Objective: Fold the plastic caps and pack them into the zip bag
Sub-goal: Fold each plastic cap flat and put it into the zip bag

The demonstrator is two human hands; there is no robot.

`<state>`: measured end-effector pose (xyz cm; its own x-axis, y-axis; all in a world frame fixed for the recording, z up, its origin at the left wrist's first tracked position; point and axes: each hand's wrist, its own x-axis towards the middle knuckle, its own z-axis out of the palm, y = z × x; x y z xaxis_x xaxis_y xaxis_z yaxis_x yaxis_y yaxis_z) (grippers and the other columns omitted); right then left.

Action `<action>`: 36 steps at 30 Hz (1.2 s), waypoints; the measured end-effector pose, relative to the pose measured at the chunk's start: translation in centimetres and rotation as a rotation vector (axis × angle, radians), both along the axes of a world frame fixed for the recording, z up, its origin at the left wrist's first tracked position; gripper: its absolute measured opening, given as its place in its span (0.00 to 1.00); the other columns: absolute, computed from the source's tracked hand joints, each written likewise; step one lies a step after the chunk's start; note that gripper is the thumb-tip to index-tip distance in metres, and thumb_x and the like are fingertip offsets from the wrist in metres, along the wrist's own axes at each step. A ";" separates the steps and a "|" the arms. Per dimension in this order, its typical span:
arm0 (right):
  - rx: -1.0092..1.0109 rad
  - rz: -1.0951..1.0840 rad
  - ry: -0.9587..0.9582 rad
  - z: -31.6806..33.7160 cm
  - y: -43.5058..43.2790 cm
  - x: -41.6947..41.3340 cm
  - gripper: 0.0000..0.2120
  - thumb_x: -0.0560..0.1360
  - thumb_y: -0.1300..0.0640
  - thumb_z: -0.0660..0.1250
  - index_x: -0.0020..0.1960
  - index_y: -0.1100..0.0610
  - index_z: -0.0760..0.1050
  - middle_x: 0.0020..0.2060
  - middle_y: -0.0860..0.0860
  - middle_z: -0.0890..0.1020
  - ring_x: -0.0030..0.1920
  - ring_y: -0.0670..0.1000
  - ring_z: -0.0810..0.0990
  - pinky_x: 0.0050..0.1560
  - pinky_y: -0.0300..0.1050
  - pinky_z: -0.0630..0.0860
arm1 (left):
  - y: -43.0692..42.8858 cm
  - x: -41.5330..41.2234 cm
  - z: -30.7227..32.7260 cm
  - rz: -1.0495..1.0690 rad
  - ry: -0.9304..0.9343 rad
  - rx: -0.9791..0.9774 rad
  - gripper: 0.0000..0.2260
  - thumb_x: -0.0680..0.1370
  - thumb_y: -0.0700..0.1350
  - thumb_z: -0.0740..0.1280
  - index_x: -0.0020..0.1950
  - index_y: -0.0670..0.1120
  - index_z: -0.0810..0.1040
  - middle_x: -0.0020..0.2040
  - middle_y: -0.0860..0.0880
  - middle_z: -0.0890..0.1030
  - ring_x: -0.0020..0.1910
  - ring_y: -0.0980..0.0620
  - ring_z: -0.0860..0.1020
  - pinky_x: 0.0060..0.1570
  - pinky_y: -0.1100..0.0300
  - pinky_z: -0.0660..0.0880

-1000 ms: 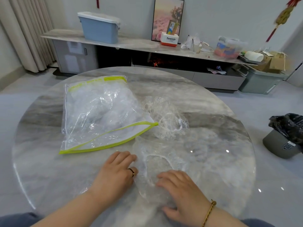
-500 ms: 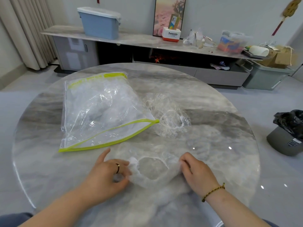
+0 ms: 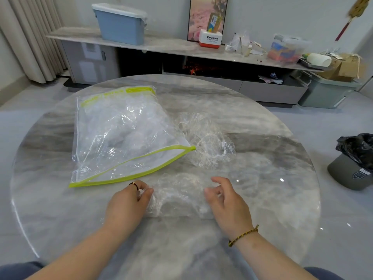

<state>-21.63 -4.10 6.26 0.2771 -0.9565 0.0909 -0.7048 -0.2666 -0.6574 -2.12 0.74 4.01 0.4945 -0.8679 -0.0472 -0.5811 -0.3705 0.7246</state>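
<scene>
A clear plastic cap (image 3: pixel 179 196) lies folded into a band on the round marble table (image 3: pixel 60 209), between my two hands. My left hand (image 3: pixel 129 201) pinches its left end with curled fingers. My right hand (image 3: pixel 226 201) sits at its right end, fingers loosely bent over the plastic. A clear zip bag (image 3: pixel 119 136) with a lime-green zip edge lies behind my left hand, its mouth toward me, with folded caps inside. Another crumpled cap (image 3: pixel 207 144) rests just right of the bag's corner.
A black-lined waste bin (image 3: pixel 355 164) stands on the floor at the right. Behind the table runs a low media console (image 3: pixel 181 49) carrying a blue box (image 3: pixel 121 25) and clutter.
The cap has gone from spread with its elastic ring showing to a folded band. Both hands moved forward and apart to its ends; the view tilted slightly.
</scene>
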 end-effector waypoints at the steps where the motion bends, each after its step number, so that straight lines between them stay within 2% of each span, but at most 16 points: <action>1: -0.144 -0.032 0.034 -0.6 -0.1 0.2 0.30 0.64 0.33 0.50 0.59 0.50 0.67 0.44 0.42 0.77 0.44 0.48 0.75 0.46 0.33 0.70 | 0.0 0.0 0.2 0.004 -0.058 0.009 0.04 0.79 0.48 0.61 0.44 0.51 0.70 0.31 0.53 0.72 0.39 0.47 0.73 0.36 0.59 0.63; 4: -0.593 0.020 0.126 -1.8 -0.2 1.0 0.21 0.69 0.53 0.55 0.61 0.57 0.66 0.56 0.55 0.77 0.56 0.52 0.71 0.58 0.44 0.67 | -0.3 -0.1 0.5 -0.037 -0.184 0.048 0.09 0.79 0.47 0.60 0.59 0.49 0.70 0.32 0.54 0.69 0.39 0.48 0.73 0.35 0.58 0.63; 6: -0.660 0.189 0.133 -2.3 0.2 2.2 0.18 0.73 0.56 0.53 0.62 0.56 0.66 0.62 0.55 0.71 0.62 0.52 0.68 0.64 0.45 0.60 | -0.2 -0.2 0.9 -0.058 -0.244 0.060 0.14 0.79 0.42 0.60 0.64 0.48 0.68 0.31 0.52 0.71 0.34 0.47 0.73 0.34 0.58 0.66; 8: -0.619 0.273 0.237 -3.0 0.9 3.3 0.18 0.74 0.53 0.52 0.62 0.54 0.66 0.62 0.52 0.76 0.61 0.50 0.73 0.64 0.46 0.62 | 0.1 0.1 0.4 -0.114 -0.480 -0.102 0.15 0.72 0.40 0.60 0.59 0.45 0.73 0.32 0.49 0.75 0.31 0.45 0.74 0.33 0.57 0.69; 11: -0.442 0.270 0.401 -4.0 1.6 4.3 0.23 0.68 0.47 0.52 0.61 0.53 0.65 0.56 0.47 0.81 0.55 0.46 0.80 0.59 0.44 0.69 | 0.1 -0.2 -0.2 -0.206 -0.685 -0.351 0.17 0.69 0.43 0.56 0.56 0.48 0.72 0.44 0.45 0.77 0.44 0.46 0.70 0.49 0.53 0.64; 13: -0.417 0.290 0.447 -4.6 1.7 4.3 0.22 0.68 0.46 0.51 0.60 0.52 0.66 0.55 0.46 0.81 0.55 0.45 0.80 0.59 0.44 0.71 | 0.1 -0.4 -0.7 -0.355 -0.738 -0.380 0.16 0.73 0.44 0.54 0.57 0.50 0.76 0.55 0.46 0.77 0.57 0.46 0.68 0.65 0.54 0.55; 15: -0.394 0.302 0.477 -4.9 1.7 4.1 0.23 0.68 0.45 0.52 0.58 0.51 0.72 0.54 0.47 0.82 0.55 0.47 0.81 0.60 0.45 0.69 | -0.2 -0.4 -1.5 -0.437 -0.780 -0.285 0.21 0.80 0.46 0.48 0.54 0.47 0.82 0.58 0.45 0.80 0.66 0.46 0.61 0.70 0.54 0.46; 18: -0.377 0.335 0.508 -4.9 1.5 4.0 0.24 0.67 0.44 0.52 0.53 0.50 0.81 0.54 0.47 0.82 0.54 0.46 0.81 0.58 0.44 0.66 | -0.2 -0.2 -2.3 -0.439 -0.769 -0.115 0.25 0.81 0.47 0.45 0.51 0.45 0.83 0.54 0.45 0.82 0.65 0.46 0.66 0.68 0.52 0.47; 21: -0.480 0.323 0.418 -4.2 0.9 3.6 0.21 0.66 0.44 0.53 0.54 0.48 0.74 0.51 0.47 0.82 0.54 0.47 0.79 0.57 0.45 0.72 | -0.2 -0.1 -2.3 -0.428 -0.748 -0.095 0.19 0.73 0.47 0.53 0.47 0.46 0.84 0.48 0.47 0.84 0.49 0.47 0.82 0.58 0.54 0.59; 25: -0.575 0.398 0.157 -2.0 0.0 2.6 0.08 0.64 0.51 0.58 0.34 0.52 0.75 0.32 0.44 0.79 0.38 0.45 0.73 0.43 0.38 0.64 | -0.4 0.4 -1.4 -0.377 -0.689 -0.075 0.18 0.70 0.49 0.54 0.37 0.51 0.84 0.39 0.51 0.83 0.37 0.50 0.82 0.38 0.59 0.74; 28: -0.527 0.427 0.338 -1.5 -0.1 1.9 0.11 0.64 0.50 0.55 0.26 0.48 0.73 0.21 0.42 0.74 0.26 0.44 0.73 0.40 0.38 0.62 | -0.5 0.8 0.3 -0.322 -0.605 0.059 0.18 0.79 0.49 0.52 0.46 0.49 0.81 0.49 0.54 0.79 0.50 0.50 0.77 0.40 0.61 0.71; 30: -0.496 0.385 0.395 -1.7 -0.4 1.6 0.13 0.63 0.50 0.52 0.28 0.47 0.74 0.21 0.41 0.74 0.26 0.42 0.75 0.47 0.37 0.69 | -0.6 1.7 0.3 -0.328 -0.584 0.092 0.15 0.81 0.49 0.53 0.49 0.48 0.78 0.53 0.53 0.75 0.54 0.52 0.74 0.42 0.62 0.67; 32: -0.343 0.377 0.494 -1.1 -0.6 1.8 0.20 0.66 0.50 0.47 0.40 0.49 0.78 0.33 0.42 0.80 0.42 0.43 0.80 0.62 0.50 0.71 | -0.6 2.0 0.5 -0.352 -0.509 0.147 0.11 0.79 0.48 0.55 0.43 0.50 0.75 0.50 0.52 0.75 0.52 0.52 0.75 0.43 0.62 0.69; 33: -0.273 0.403 0.538 -0.7 -0.8 1.7 0.24 0.69 0.50 0.45 0.51 0.51 0.77 0.46 0.45 0.82 0.57 0.45 0.76 0.70 0.55 0.58 | -0.4 1.9 0.6 -0.395 -0.471 0.165 0.09 0.78 0.48 0.57 0.41 0.52 0.74 0.49 0.53 0.75 0.51 0.53 0.75 0.45 0.63 0.70; 35: -0.178 0.405 0.584 -1.5 -1.5 1.0 0.23 0.76 0.52 0.45 0.67 0.52 0.65 0.68 0.48 0.70 0.73 0.47 0.58 0.72 0.50 0.40 | -0.1 1.4 0.8 -0.446 -0.343 0.194 0.08 0.77 0.47 0.61 0.38 0.58 0.71 0.43 0.58 0.74 0.47 0.56 0.74 0.41 0.70 0.68; 36: -0.207 0.367 0.598 -2.0 -1.6 0.9 0.23 0.76 0.53 0.47 0.70 0.53 0.61 0.71 0.49 0.66 0.73 0.48 0.56 0.72 0.49 0.41 | 0.0 0.8 0.8 -0.464 -0.318 0.208 0.08 0.76 0.47 0.62 0.38 0.58 0.70 0.41 0.59 0.73 0.47 0.57 0.75 0.37 0.73 0.66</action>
<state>-20.70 -5.73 4.24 0.6355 -0.7720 -0.0079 -0.7688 -0.6318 -0.0991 -1.29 0.74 4.77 0.0839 -0.9850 -0.1509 -0.8923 -0.1417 0.4286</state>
